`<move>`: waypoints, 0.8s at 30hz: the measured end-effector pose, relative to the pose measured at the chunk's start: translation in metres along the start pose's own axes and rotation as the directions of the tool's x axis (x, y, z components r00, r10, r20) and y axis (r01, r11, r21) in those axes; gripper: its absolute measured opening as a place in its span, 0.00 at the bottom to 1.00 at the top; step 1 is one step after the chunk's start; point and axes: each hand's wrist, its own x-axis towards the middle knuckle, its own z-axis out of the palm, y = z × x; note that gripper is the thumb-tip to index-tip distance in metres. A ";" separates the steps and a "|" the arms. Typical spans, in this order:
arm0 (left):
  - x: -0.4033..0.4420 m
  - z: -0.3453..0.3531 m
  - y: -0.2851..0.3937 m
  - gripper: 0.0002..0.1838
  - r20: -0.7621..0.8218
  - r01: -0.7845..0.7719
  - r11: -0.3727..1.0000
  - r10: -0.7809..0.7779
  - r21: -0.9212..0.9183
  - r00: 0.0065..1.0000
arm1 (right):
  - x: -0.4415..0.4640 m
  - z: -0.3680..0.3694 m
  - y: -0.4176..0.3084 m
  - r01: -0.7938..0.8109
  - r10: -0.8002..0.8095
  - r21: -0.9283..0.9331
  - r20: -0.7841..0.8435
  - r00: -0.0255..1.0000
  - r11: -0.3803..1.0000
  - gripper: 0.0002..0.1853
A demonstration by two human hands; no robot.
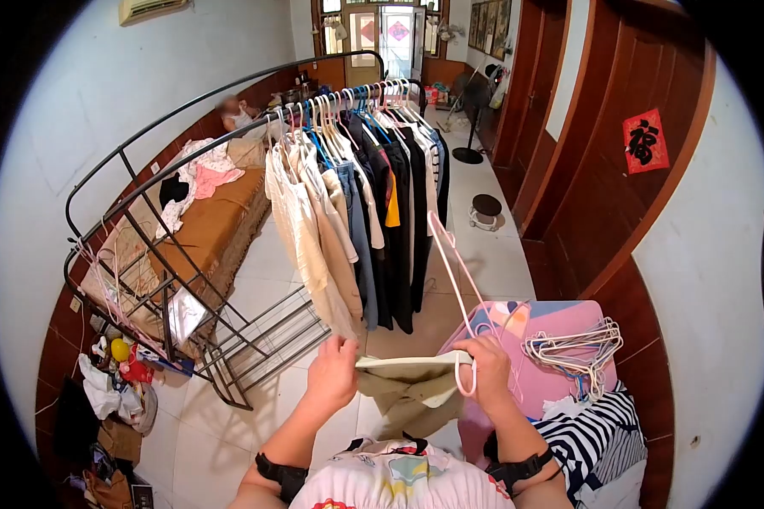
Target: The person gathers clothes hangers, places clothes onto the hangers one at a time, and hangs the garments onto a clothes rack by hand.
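My left hand (pixel 335 373) is closed on one end of the pale waistband of an olive-green garment (pixel 412 399), perhaps trousers, which hangs down in front of my body. The other end of the waistband is gripped by my right hand (pixel 486 369). A pink hanger (pixel 455 263) sticks up from my right hand as well, and a curved white hook shows beside its fingers. Below the waistband the garment's lower part disappears behind my patterned top. Ahead stands a rack with several hung garments (pixel 301 195), beige ones nearest me and dark ones farther right.
On my right, a pink surface (pixel 560 327) bears a heap of hangers (pixel 573 352), with striped clothes (pixel 590 441) nearer me. A black metal frame (pixel 170 280) spans the left, beside a brown couch (pixel 208 220). Farther off are a person (pixel 239 114), a stool (pixel 485 208) and a fan (pixel 471 102).
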 end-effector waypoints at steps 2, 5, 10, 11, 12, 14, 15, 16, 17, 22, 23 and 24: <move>-0.002 0.007 -0.016 0.18 0.160 0.054 0.982 -0.025 -0.181 0.987 | 0.001 -0.003 -0.006 -0.029 0.029 -0.006 0.023 0.999 1.000 0.15; -0.004 0.008 -0.030 0.16 0.589 0.549 0.567 -0.134 -0.614 0.797 | 0.003 -0.004 -0.003 -0.011 0.011 0.007 0.022 1.000 1.000 0.13; -0.005 -0.011 -0.016 0.13 0.689 0.672 0.166 0.079 -0.722 0.720 | 0.001 -0.006 0.013 -0.110 0.107 0.062 0.055 0.993 0.992 0.13; -0.003 -0.019 -0.009 0.11 0.689 0.652 0.256 0.097 -0.714 0.718 | 0.000 -0.009 0.015 -0.115 0.111 0.061 0.057 0.992 0.992 0.13; 0.001 -0.022 -0.004 0.10 0.692 0.626 0.342 0.114 -0.701 0.713 | -0.001 -0.012 0.017 -0.143 0.138 0.068 0.073 0.988 0.987 0.13; 0.014 -0.025 -0.002 0.11 0.626 0.447 0.688 0.012 -0.571 0.780 | -0.005 -0.016 0.021 -0.181 0.173 0.076 0.098 0.980 0.981 0.13; 0.017 -0.025 -0.001 0.11 0.518 0.226 0.924 -0.036 -0.308 0.855 | -0.006 -0.018 0.023 -0.181 0.177 0.057 0.076 0.981 0.982 0.13; 0.017 -0.024 -0.001 0.11 0.524 0.234 0.923 -0.041 -0.306 0.851 | -0.007 -0.018 0.024 -0.179 0.177 0.038 0.053 0.983 0.983 0.13; 0.017 -0.023 -0.001 0.12 0.514 0.339 0.843 -0.088 -0.418 0.853 | -0.008 -0.019 0.023 -0.196 0.196 -0.001 0.064 0.978 0.981 0.13; 0.016 -0.016 0.004 0.15 0.639 0.635 -0.068 -0.062 -0.769 0.767 | -0.004 -0.029 0.011 -0.128 0.121 0.046 0.138 0.983 0.991 0.14; 0.017 -0.020 0.003 0.16 0.638 0.629 -0.121 -0.058 -0.768 0.768 | -0.003 -0.031 0.008 -0.116 0.097 0.100 0.173 0.980 0.988 0.15; 0.019 -0.022 0.000 0.16 0.635 0.626 -0.120 -0.063 -0.771 0.770 | -0.003 -0.034 0.005 -0.112 0.093 0.104 0.174 0.980 0.988 0.15</move>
